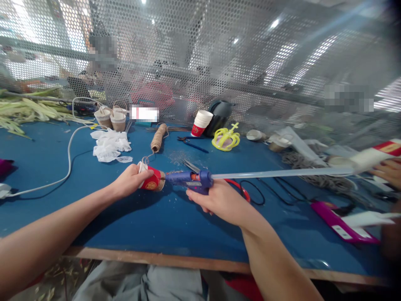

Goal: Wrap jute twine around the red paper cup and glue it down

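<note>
My left hand grips a red and white paper cup lying on its side above the table. Brown twine is wound around the end of the cup toward the right. My right hand is closed around the handle of a blue glue gun, and its nozzle meets or nearly meets the twine-covered end. From the back of the gun a long translucent glue stick sticks out to the right. A strand of twine runs from the cup to a twine roll behind it.
On the blue table lie crumpled white gloves, dark pliers, and a yellow crown-shaped piece. Stacked paper cups stand at the back, twine-covered cups at back left. Another person's hand is at the right, near a purple case.
</note>
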`<state>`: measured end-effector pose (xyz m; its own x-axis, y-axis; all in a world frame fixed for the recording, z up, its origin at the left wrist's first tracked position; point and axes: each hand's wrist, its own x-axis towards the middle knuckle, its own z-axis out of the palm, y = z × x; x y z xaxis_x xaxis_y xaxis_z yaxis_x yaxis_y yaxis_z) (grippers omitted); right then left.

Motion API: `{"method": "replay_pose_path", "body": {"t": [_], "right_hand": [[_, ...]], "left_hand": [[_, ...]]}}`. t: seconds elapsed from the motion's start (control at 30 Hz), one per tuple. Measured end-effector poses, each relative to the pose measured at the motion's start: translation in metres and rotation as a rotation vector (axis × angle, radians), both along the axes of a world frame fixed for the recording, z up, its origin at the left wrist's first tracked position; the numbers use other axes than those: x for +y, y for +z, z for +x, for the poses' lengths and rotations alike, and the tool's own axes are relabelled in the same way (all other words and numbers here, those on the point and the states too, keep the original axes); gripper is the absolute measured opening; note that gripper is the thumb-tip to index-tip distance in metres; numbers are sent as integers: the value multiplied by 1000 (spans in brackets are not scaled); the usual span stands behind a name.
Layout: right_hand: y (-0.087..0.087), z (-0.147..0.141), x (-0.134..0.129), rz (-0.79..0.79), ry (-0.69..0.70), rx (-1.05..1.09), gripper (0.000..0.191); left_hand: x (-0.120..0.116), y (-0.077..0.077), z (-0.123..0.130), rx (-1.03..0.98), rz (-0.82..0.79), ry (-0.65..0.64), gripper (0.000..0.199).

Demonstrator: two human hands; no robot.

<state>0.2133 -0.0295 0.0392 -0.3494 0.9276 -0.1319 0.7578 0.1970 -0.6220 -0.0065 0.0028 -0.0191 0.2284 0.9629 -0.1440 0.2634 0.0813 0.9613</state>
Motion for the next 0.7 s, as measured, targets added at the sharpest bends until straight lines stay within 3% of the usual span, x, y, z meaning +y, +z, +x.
{"method": "replay_pose_path", "body": {"t": [0.7], "right_hand": [[-1, 0, 0, 19, 14, -8, 24]], "left_hand": [[0, 2, 1, -63, -38, 31, 30]]}}
